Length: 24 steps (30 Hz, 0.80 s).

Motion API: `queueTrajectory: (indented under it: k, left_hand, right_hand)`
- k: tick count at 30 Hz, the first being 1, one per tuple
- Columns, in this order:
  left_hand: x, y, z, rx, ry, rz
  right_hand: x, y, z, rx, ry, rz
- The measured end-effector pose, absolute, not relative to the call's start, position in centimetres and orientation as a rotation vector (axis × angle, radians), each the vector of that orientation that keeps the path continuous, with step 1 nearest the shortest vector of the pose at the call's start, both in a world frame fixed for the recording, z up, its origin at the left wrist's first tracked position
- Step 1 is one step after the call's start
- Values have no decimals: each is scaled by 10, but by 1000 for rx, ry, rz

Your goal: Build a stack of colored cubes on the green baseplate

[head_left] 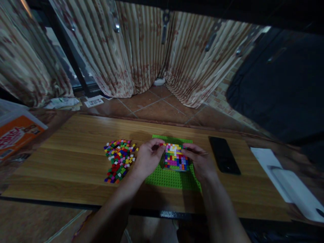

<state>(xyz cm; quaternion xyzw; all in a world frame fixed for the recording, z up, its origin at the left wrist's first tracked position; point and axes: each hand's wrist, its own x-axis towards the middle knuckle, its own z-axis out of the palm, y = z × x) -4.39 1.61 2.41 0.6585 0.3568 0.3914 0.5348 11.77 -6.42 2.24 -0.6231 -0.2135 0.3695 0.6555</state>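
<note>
A many-coloured block of small toy bricks (175, 158) stands on a green studded baseplate (167, 181). At its upper left corner, the thumb and forefinger of my left hand (147, 158) are pinched together, with a bit of red brick (161, 144) showing at the tips. My right hand (201, 162) has its thumb and fingers closed on the block's upper right edge. The fingers hide parts of both sides of the block. Left of my left hand lies a loose pile of small coloured bricks (118, 158).
A black phone (224, 155) lies on the wooden table (76, 152), right of the baseplate. Beyond it are white paper (268, 168) and a white object (298, 194). An orange-labelled plastic box (19, 133) stands at far left. Striped curtains (141, 50) hang behind the table.
</note>
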Motion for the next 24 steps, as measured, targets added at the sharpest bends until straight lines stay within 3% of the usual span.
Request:
queueTrajectory:
  k: [24]
  left_hand:
    - [-43,11,22,1567,853,896]
  right_hand:
    - [121,-63,19,-1448,-576,828]
